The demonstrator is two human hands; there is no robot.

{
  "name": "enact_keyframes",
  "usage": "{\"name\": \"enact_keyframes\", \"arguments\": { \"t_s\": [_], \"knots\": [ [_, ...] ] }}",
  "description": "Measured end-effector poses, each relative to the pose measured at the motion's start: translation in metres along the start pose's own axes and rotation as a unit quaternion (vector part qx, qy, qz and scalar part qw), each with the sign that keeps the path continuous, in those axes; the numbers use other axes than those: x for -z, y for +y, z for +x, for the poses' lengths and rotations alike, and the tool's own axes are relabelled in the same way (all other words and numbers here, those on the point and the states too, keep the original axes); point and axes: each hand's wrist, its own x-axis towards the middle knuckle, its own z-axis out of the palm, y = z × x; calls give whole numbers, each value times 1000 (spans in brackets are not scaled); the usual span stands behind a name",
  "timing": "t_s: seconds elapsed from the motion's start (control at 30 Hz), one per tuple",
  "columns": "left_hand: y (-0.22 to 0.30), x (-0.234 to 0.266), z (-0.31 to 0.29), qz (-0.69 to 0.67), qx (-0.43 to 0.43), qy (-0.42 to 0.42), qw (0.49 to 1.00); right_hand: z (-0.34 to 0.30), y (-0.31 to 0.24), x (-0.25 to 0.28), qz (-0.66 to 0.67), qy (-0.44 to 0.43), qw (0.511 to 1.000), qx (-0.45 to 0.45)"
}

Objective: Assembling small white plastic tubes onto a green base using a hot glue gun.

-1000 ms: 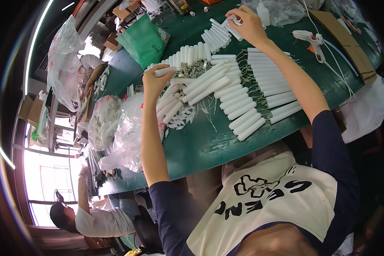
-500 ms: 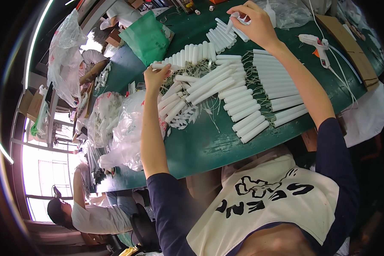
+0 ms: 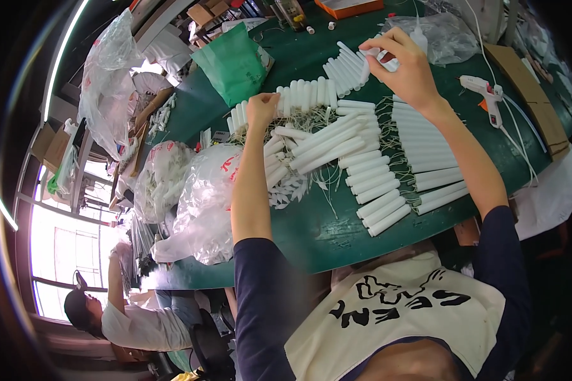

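Observation:
My left hand (image 3: 262, 110) is closed at the row of white tubes (image 3: 305, 95) on the far side of the table. Its bent fingers hide whatever is between them. Further right and higher, my right hand (image 3: 408, 68) pinches a small white piece (image 3: 370, 53), partly covered by the fingers. Just beyond its fingertips lies a fan of thin white tubes (image 3: 344, 68). Between my forearms, more white tubes with thin cords lie in a loose pile (image 3: 330, 141), a stacked column (image 3: 370, 179) and a wide row (image 3: 426, 143).
A white glue gun (image 3: 483, 89) with its cable lies at right, near a cardboard strip (image 3: 534, 95). Clear plastic bags (image 3: 206, 197) bulge beside my left forearm. A green bag (image 3: 232, 63) stands beyond my left hand. Another person (image 3: 140, 324) sits at lower left.
The view has shifted slightly. My left hand has moved right along the tube row; the tube it held earlier no longer shows in it. My right hand remains near the fan of thin tubes.

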Motion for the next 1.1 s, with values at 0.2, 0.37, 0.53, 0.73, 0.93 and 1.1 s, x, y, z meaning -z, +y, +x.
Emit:
{"name": "enact_keyframes", "arguments": {
  "t_s": [0.2,0.37,0.53,0.73,0.93,1.1],
  "knots": [
    [-27,44,-2,318,98,111,936,4,-5,5,55,13,998,-24],
    [-42,57,-5,270,207,25,940,3,-12,8,115,16,993,-37],
    [-41,63,-4,251,190,4,949,-2,-9,9,89,5,996,-18],
    [-32,86,-4,230,168,43,958,-7,-20,12,229,-62,960,-151],
    [49,129,-19,92,-4,207,974,-14,-13,15,103,-4,994,-34],
    [119,158,-63,-87,-125,196,969,-4,-35,26,212,-123,952,-181]
  ]
}}
